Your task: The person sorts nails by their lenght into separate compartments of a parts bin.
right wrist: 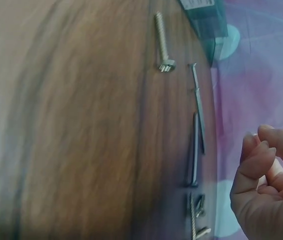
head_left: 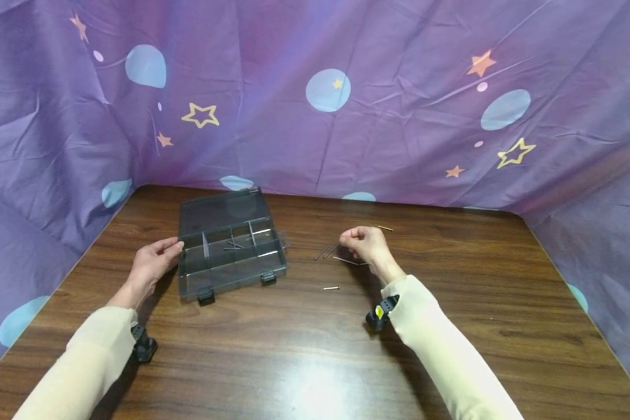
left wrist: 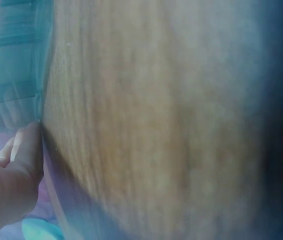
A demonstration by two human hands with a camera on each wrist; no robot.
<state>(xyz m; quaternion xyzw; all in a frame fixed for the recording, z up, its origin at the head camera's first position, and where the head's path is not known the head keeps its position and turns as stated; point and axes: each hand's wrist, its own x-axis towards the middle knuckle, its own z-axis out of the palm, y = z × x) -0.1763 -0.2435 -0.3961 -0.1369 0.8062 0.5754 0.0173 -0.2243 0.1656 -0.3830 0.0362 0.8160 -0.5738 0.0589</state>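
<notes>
A dark see-through compartment box [head_left: 236,274] lies on the table with its lid [head_left: 220,213] tipped back. My left hand [head_left: 154,265] holds it at the left side, fingertips at its edge; the left wrist view shows the fingers [left wrist: 29,150] against the box corner. A few thin nails [head_left: 234,245] lie in a middle compartment. My right hand [head_left: 367,245] is over the loose nails, thumb and fingertips drawn together, and nothing shows between them in the right wrist view. Below it are dark nails [head_left: 324,252], a longer nail [head_left: 345,261] and several screws [right wrist: 200,220], partly hidden by the hand in the head view.
A short screw [head_left: 332,288] lies nearer the front, and a brass-coloured one [head_left: 385,228] behind my right hand. The box's two front latches [head_left: 206,297] hang down. A purple star-patterned cloth [head_left: 399,116] encloses the back and sides of the wooden table [head_left: 478,291].
</notes>
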